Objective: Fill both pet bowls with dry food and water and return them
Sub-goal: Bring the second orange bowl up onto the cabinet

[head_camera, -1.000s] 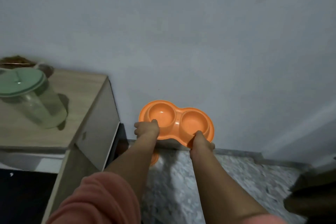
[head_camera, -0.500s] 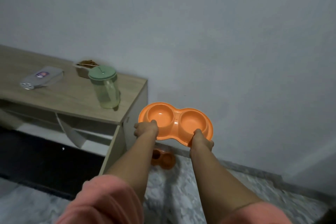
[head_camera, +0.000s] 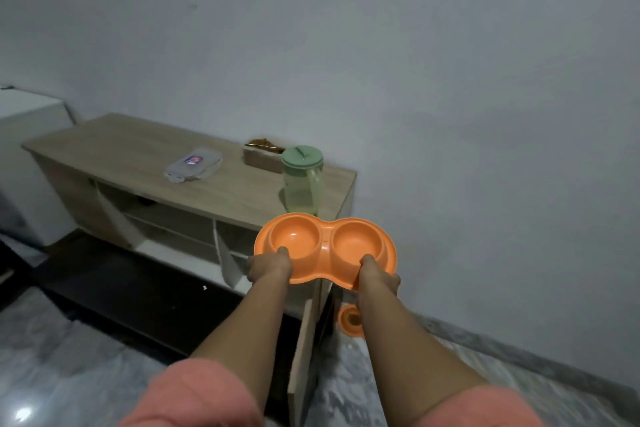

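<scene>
An orange double pet bowl [head_camera: 325, 246] with two empty cups is held level in the air near the right end of a wooden cabinet [head_camera: 138, 163]. My left hand [head_camera: 268, 267] grips its near left rim, thumb inside the left cup. My right hand [head_camera: 377, 276] grips the near right rim. A second orange bowl [head_camera: 349, 319] lies on the floor below, partly hidden by my right arm, with something brown inside. On the cabinet top stand a clear jug with a green lid [head_camera: 303, 180] and an open box of brown dry food [head_camera: 263, 152].
A clear lidded plastic container [head_camera: 194, 165] lies on the cabinet top. A white appliance [head_camera: 24, 135] stands at the cabinet's left end. The cabinet has open shelves below, and a dark mat [head_camera: 138, 291] covers the marble floor in front. A plain wall runs behind.
The double bowl has risen from beside the wall at floor level to cabinet-top height. The view has swung left, bringing the whole cabinet top and the white appliance into sight.
</scene>
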Demonstrator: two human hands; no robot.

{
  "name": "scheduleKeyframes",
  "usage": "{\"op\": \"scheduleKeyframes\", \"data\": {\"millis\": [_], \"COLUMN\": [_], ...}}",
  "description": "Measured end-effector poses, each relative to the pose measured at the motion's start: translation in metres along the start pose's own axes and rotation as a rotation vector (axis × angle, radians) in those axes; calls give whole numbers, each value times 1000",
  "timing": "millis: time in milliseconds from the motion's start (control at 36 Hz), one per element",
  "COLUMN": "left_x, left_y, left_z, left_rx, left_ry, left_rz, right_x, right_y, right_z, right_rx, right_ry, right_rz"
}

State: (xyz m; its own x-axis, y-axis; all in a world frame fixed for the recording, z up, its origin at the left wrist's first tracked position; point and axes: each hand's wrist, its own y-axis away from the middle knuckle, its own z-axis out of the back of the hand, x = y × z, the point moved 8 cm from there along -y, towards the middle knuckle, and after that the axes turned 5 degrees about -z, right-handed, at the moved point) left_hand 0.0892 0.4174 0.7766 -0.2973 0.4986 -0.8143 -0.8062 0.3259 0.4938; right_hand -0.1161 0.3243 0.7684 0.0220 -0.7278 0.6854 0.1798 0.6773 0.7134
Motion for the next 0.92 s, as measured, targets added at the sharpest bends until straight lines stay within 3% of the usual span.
{"op": "scheduleKeyframes", "data": {"millis": [250,417,917], "left_x": [-24,-30,-102], "left_y": [-89,-141,-288], "left_z": [124,171,143], "left_rx": [-46,-31,3], "left_ry": [-48,-69,-26], "left_rz": [-26,-7,-28], "right_x": [-41,-55,15], "right_y": [69,90,25], "right_z": [-129,-190,-318], "right_rx": [29,50,17], "right_ry": [-49,-65,-82], "right_rz": [4,-27,4]}}
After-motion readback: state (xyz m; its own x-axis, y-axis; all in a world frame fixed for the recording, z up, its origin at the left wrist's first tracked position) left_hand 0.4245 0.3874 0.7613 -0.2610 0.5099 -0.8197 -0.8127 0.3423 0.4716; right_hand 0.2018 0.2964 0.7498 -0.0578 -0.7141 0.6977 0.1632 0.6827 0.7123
